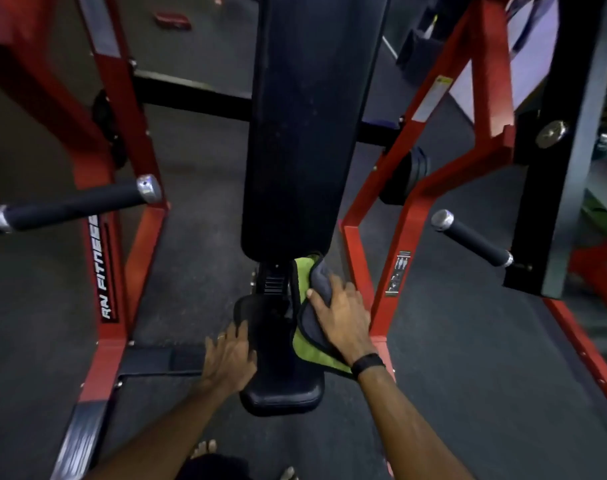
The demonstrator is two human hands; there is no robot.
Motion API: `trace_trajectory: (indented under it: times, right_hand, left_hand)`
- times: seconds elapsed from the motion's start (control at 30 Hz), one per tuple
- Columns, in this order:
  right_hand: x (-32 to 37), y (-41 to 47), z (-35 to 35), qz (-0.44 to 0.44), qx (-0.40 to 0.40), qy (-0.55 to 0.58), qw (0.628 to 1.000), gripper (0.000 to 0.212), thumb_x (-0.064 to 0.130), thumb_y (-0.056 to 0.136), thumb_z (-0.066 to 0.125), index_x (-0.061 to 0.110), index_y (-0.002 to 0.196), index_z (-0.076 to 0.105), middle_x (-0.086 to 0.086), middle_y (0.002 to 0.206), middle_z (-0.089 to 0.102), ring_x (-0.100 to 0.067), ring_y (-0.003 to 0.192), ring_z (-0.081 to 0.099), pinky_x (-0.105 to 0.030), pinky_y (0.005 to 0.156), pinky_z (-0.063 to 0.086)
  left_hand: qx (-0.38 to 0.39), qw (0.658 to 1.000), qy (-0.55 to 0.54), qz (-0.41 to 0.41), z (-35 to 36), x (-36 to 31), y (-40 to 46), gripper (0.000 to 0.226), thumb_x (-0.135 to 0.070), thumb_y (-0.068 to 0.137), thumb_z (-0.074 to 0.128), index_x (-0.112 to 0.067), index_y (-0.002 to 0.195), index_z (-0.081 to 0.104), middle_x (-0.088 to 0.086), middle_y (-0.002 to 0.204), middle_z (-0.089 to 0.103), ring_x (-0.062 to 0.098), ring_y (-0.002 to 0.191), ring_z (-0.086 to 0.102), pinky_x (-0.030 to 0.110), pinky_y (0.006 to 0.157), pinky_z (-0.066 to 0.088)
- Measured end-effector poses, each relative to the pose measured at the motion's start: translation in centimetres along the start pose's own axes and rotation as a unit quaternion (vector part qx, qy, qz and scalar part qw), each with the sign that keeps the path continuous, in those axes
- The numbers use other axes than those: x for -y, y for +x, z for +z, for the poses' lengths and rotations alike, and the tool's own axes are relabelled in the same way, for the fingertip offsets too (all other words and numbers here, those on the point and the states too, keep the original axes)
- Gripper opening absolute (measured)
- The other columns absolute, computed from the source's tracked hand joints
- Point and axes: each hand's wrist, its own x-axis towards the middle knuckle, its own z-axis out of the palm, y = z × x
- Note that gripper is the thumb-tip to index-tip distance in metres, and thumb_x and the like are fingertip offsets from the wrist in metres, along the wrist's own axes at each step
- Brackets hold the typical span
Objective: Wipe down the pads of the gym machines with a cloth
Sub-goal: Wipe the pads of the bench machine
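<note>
Pressing green-and-grey microfibre cloth (310,323) flat-fingered onto black seat pad (281,389) right edge, right hand (340,317), left hand (229,358) spread open against seat's left side, back pad (305,116) above, red frame (104,265) lettered "AN FITNESS", partly legible

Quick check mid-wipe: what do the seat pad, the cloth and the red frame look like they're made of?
Seat pad: likely vinyl or faux leather over padding; smooth black skin with a soft sheen and rounded edges.
Cloth: probably microfibre; matte, green one side, grey the other, dark stitched hem, folds limply under the right hand.
Red frame: painted steel tubing, seemingly; glossy with hard edges.
</note>
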Motion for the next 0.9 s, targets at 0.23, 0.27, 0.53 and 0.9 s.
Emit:
trace_trajectory:
  times: [0.23, 0.27, 0.53, 0.9]
  right_hand:
    - [-3.1, -3.2, 6.0, 0.063, 0.202, -0.015, 0.977, 0.076, 0.065, 0.101, 0.030, 0.032, 0.161, -0.003, -0.010, 0.169, 0.001, -0.042, 0.153, 0.000, -0.071, 0.115, 0.002]
    - [-3.1, -3.6, 6.1, 0.066, 0.213, -0.016, 0.975, 0.075, 0.065, 0.101, 0.030, 0.030, 0.162, 0.003, -0.010, 0.169, 0.006, -0.041, 0.153, 0.002, -0.071, 0.114, 0.001]
    - [-2.3, -2.8, 8.3, 0.061, 0.213, 0.008, 0.975, 0.073, 0.068, 0.098, 0.034, 0.033, 0.159, 0.020, -0.010, 0.164, 0.025, -0.038, 0.151, 0.015, -0.070, 0.116, 0.004]
    - [-4.0, 6.7, 20.8, 0.035, 0.280, -0.125, 0.951, 0.110, 0.091, 0.078, 0.038, 0.036, 0.159, -0.011, -0.015, 0.166, -0.019, -0.048, 0.149, -0.017, -0.080, 0.109, -0.004]
  left_hand:
    - [0.034, 0.999, -0.023, -0.027, 0.9, 1.1, -2.2, 0.067, -0.037, 0.101, 0.040, -0.019, 0.160, 0.013, 0.008, 0.156, 0.040, 0.030, 0.138, 0.043, 0.049, 0.113, 0.027]
    - [0.043, 0.998, -0.034, -0.027, 1.2, 1.3, -2.4, 0.067, -0.036, 0.101, 0.040, -0.019, 0.160, 0.013, 0.008, 0.156, 0.040, 0.030, 0.138, 0.043, 0.048, 0.113, 0.027]
    - [0.041, 0.994, -0.086, -0.049, 3.7, 1.7, -2.8, 0.065, -0.037, 0.101, 0.041, -0.019, 0.159, 0.016, 0.008, 0.155, 0.040, 0.030, 0.137, 0.044, 0.048, 0.114, 0.031]
    - [-0.086, 0.929, -0.273, -0.236, 11.2, 0.0, 5.1, 0.077, -0.055, 0.093, 0.019, -0.010, 0.153, 0.038, 0.017, 0.153, 0.044, 0.041, 0.132, 0.047, 0.055, 0.111, 0.031]
